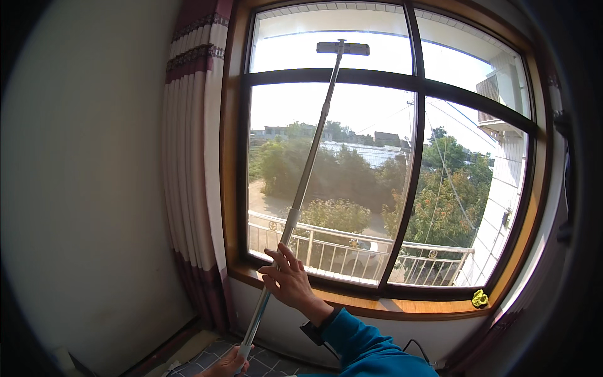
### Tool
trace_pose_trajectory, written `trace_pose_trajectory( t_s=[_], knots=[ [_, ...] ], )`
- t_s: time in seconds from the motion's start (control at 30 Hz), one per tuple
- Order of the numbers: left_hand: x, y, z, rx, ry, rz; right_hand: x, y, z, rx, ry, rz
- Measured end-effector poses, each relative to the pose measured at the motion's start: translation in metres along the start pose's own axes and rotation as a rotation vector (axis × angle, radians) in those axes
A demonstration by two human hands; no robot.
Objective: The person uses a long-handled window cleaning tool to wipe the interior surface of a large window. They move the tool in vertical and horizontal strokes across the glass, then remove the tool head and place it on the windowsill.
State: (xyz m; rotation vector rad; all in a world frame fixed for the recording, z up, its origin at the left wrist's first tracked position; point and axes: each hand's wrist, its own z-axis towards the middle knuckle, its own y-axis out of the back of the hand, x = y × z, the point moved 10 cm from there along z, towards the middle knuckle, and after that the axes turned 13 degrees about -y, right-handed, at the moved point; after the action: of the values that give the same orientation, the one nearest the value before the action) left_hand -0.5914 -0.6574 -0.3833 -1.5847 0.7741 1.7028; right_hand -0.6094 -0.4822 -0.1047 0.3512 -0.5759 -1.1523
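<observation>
A telescopic metal pole (308, 172) slants up across the window, with a flat, wide cleaning head (343, 48) at its top against the upper left pane (292, 52). Near the bottom edge, my left hand (228, 364) is closed around the pole's light-coloured lower grip (244, 350). My right hand (288, 282) is higher up, holding the shaft loosely with fingers spread around it, just below a joint collar (291, 219). A dark band circles the right wrist beside a teal sleeve. Part of the left hand is cut off by the picture's edge.
Dark frame bars (334, 77) divide the window. A crumpled yellow-green cloth (480, 299) lies on the wooden sill (435, 306) at right. A curtain (191, 179) hangs on the left beside a plain wall (89, 188). Checked fabric (268, 360) is below; a railing (344, 235) stands outside.
</observation>
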Motion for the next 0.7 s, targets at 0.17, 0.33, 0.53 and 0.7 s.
trace_pose_trajectory(
  t_s=[0.17, 0.33, 0.53, 0.7],
  knots=[
    [0.054, 0.014, -0.028, 0.014, -0.269, 0.370, 0.006, -0.020, -0.040, 0.075, -0.028, -0.016],
    [0.108, 0.033, -0.016, 0.080, -0.387, 0.697, 0.008, -0.024, -0.048, 0.079, -0.018, -0.028],
    [0.076, 0.022, -0.010, -0.134, 0.090, -0.008, -0.001, -0.005, -0.014, 0.040, 0.008, -0.058],
    [-0.064, -0.024, 0.050, 0.030, -0.233, 0.006, -0.012, 0.047, 0.046, -0.133, 0.062, -0.067]
  ],
)
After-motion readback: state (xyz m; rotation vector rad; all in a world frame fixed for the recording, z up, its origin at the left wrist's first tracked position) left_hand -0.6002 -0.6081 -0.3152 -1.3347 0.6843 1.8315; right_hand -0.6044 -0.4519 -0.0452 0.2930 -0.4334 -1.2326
